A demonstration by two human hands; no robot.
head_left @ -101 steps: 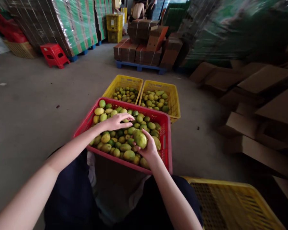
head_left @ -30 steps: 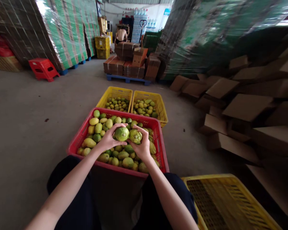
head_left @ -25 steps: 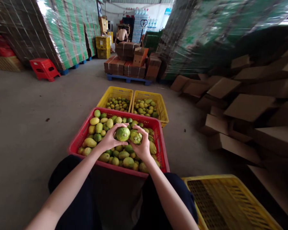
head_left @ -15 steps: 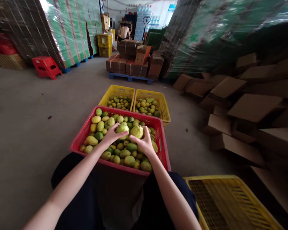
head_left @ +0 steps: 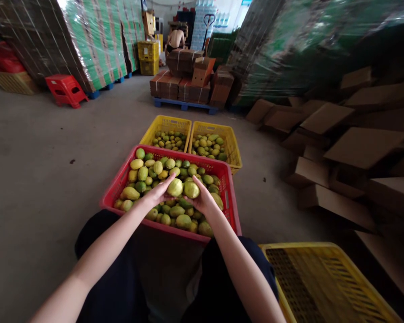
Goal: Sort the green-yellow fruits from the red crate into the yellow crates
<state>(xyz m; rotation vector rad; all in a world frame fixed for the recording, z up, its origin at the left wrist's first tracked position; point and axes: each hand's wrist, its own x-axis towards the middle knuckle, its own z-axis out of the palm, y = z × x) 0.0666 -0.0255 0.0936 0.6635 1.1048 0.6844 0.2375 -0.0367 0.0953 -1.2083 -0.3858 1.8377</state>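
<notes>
Grip: my left hand (head_left: 159,194) is cupped round one green-yellow fruit, the left fruit (head_left: 174,187), and my right hand (head_left: 204,198) round another, the right fruit (head_left: 191,189). Both are held side by side above the red crate (head_left: 234,211); whether they touch, I cannot tell. Handling, estimated: moderate weight, one per palm; firm, with little give; skin smooth, perhaps slick if damp; liable to bruise if dropped or squeezed. Best hold: round the widest part, thumb opposing fingers, palm supporting the outer side. Count: 2 fruits in hand, one each side; 1 red crate, its loose fruit (head_left: 183,221) overlapping too much for a reliable total; 2 fruit-bearing yellow crates just beyond, the left one (head_left: 148,130) and the right one (head_left: 234,146), contents likewise uncountable; 1 nearer yellow crate (head_left: 306,245) at lower right; 1 red stool (head_left: 66,91), well apart on the left.
</notes>
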